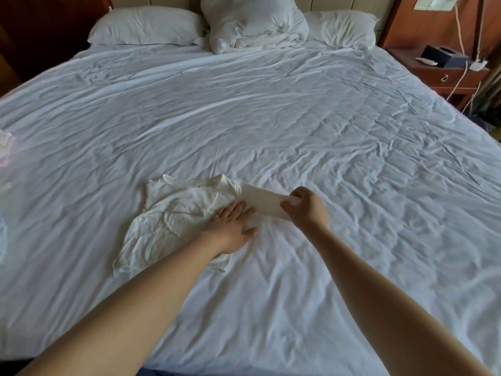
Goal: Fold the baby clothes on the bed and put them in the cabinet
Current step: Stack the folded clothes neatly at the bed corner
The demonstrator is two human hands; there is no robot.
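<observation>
White baby garment (176, 223) lies crumpled on the bed (298, 131), on its near half, left of centre. Left hand (233, 226) is laid flat on its right edge, fingers straight, pressing. Sleeve (260, 199) is pinched at the cuff by right hand (306, 210) and drawn taut to the right.

Risks:
- Sleeve pulled harder than the palm holds: body gets dragged and bunched.
- Rumpled left half not smoothed: creases likely get folded in.
- White on white: edges easily misjudged.

Count: one garment being worked, one sleeve extended. Pastel clothes (5, 147) are cut off at the left edge, so their number cannot be told. Two pillows (146, 27), one bunched duvet (254, 23). No cabinet is seen.
</observation>
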